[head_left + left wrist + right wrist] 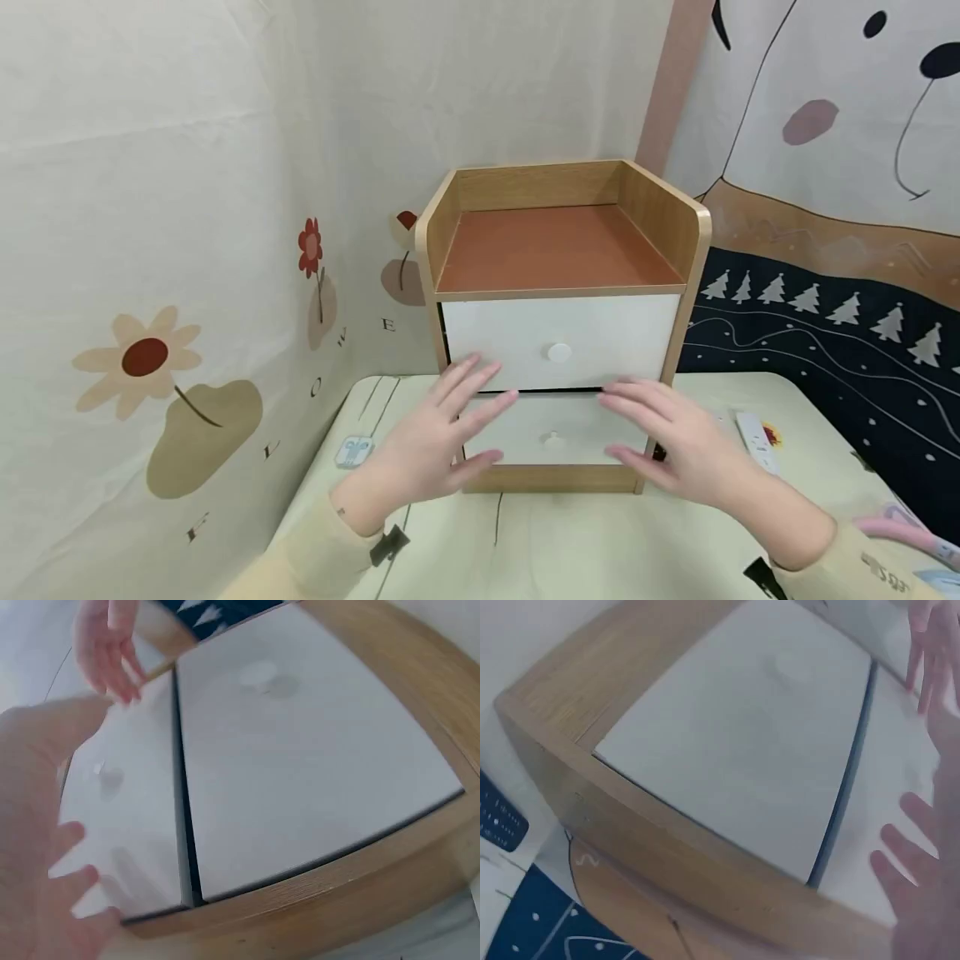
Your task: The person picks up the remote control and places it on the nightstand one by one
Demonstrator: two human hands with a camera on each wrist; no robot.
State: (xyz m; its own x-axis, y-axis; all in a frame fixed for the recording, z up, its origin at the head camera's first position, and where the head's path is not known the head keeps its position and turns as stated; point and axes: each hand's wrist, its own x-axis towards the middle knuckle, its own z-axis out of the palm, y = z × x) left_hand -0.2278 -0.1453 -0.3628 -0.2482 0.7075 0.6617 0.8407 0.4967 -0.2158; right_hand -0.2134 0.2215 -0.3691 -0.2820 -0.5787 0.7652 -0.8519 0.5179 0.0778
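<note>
Cabinet (561,292) upright, far centre. Upper drawer (510,333) and lower drawer (547,417) in place, seemingly pushed in; remaining work unclear. Left hand (427,437), right hand (686,435) nearer, fingers spread, gripping nothing.

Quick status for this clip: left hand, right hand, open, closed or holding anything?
Left hand: open, in front of the cabinet, holding nothing.
Right hand: open, also in front of it, holding nothing.
</note>
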